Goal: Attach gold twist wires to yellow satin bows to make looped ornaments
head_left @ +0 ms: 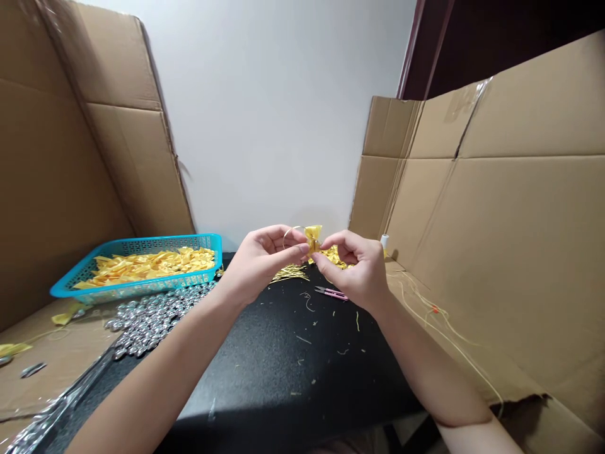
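Note:
My left hand (pixel 265 260) and my right hand (pixel 355 268) meet above the black table (pixel 283 359), fingers pinched together on a small yellow ribbon bow (pixel 312 236). A thin gold wire loop (pixel 290 232) curls up from the bow over my left fingers. Both hands grip the bow from opposite sides. Behind the hands lies a pile of finished yellow bows (pixel 333 255) and a bundle of gold wires (pixel 289 272).
A blue basket (pixel 142 287) of yellow ribbon pieces sits at the left, with a heap of shiny silver beads (pixel 151 318) in front. Pink thread snips (pixel 331 292) lie under my right hand. Cardboard walls stand on both sides; a white thread spool (pixel 384 240) is at the right.

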A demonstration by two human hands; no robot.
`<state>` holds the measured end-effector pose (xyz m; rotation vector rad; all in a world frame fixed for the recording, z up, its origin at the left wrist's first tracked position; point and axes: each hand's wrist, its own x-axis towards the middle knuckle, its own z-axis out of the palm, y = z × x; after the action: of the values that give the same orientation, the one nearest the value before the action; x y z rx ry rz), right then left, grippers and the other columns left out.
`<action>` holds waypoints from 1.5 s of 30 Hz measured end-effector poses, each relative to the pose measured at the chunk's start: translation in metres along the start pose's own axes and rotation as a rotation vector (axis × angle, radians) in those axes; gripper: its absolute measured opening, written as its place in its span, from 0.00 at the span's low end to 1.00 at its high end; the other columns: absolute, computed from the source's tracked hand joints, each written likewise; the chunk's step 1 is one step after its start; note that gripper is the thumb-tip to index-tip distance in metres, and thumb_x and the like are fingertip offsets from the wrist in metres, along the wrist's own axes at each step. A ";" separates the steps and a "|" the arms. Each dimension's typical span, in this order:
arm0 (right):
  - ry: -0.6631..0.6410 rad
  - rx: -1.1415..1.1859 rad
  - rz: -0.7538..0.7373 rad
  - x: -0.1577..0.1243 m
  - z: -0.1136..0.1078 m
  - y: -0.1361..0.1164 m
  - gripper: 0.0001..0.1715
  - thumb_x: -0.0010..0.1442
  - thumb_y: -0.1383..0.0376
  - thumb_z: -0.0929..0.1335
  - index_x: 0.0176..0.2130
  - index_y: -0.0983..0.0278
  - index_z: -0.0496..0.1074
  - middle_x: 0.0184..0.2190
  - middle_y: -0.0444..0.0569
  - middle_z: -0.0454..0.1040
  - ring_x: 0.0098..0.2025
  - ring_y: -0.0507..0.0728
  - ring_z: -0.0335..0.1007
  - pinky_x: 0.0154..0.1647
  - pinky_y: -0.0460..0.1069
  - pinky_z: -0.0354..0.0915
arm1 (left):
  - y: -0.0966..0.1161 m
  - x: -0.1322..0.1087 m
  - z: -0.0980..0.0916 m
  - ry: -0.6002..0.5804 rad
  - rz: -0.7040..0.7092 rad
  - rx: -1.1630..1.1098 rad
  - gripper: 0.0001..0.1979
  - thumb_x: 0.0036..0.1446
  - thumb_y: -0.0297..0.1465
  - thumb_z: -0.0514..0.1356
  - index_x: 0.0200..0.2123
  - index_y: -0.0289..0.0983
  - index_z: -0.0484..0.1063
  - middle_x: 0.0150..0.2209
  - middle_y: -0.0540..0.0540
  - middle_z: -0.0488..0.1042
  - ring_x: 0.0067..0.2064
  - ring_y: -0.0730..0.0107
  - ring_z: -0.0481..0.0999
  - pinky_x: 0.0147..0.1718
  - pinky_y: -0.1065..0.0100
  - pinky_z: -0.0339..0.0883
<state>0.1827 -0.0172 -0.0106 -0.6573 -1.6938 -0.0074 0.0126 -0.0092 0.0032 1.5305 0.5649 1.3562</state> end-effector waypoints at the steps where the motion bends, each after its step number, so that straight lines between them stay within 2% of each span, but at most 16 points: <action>1: -0.004 0.002 -0.004 0.000 0.000 0.000 0.06 0.51 0.65 0.72 0.27 0.64 0.71 0.16 0.34 0.47 0.18 0.45 0.42 0.18 0.44 0.47 | 0.000 0.000 0.000 0.001 0.005 0.005 0.06 0.47 0.28 0.70 0.28 0.35 0.76 0.28 0.52 0.76 0.28 0.80 0.74 0.33 0.76 0.70; 23: -0.028 0.145 0.179 -0.003 0.006 0.000 0.06 0.52 0.64 0.71 0.27 0.62 0.71 0.17 0.34 0.46 0.19 0.46 0.40 0.19 0.45 0.43 | 0.000 -0.003 0.002 0.047 0.011 0.094 0.06 0.47 0.30 0.70 0.29 0.36 0.77 0.29 0.50 0.77 0.30 0.77 0.75 0.33 0.75 0.70; 31: -0.053 0.224 0.220 -0.002 0.006 0.003 0.06 0.52 0.63 0.73 0.29 0.62 0.74 0.16 0.35 0.45 0.19 0.46 0.39 0.19 0.46 0.41 | 0.000 -0.003 0.000 0.056 -0.021 0.154 0.08 0.46 0.32 0.70 0.30 0.35 0.78 0.29 0.47 0.79 0.30 0.72 0.76 0.34 0.70 0.71; 36: -0.124 0.249 0.202 -0.002 0.004 0.002 0.04 0.54 0.64 0.71 0.32 0.63 0.73 0.17 0.34 0.45 0.19 0.46 0.40 0.19 0.46 0.42 | -0.002 0.001 -0.002 0.030 -0.077 0.061 0.10 0.42 0.31 0.72 0.28 0.35 0.77 0.29 0.48 0.78 0.29 0.74 0.75 0.34 0.70 0.71; 40: -0.227 0.278 0.205 -0.002 0.001 0.001 0.07 0.54 0.65 0.70 0.36 0.62 0.72 0.19 0.34 0.46 0.20 0.46 0.41 0.20 0.45 0.45 | -0.005 0.003 -0.005 0.034 -0.093 0.040 0.10 0.42 0.31 0.72 0.28 0.34 0.76 0.29 0.49 0.77 0.29 0.75 0.74 0.33 0.71 0.70; 45: -0.312 0.382 0.173 0.000 -0.004 0.003 0.10 0.60 0.64 0.62 0.42 0.61 0.68 0.22 0.38 0.53 0.23 0.48 0.50 0.24 0.46 0.53 | -0.004 0.003 -0.006 0.049 -0.077 0.046 0.08 0.43 0.30 0.71 0.28 0.34 0.77 0.25 0.50 0.75 0.27 0.77 0.72 0.32 0.73 0.68</action>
<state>0.1878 -0.0160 -0.0109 -0.5310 -1.8608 0.5530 0.0094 -0.0032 0.0001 1.5004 0.6829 1.3323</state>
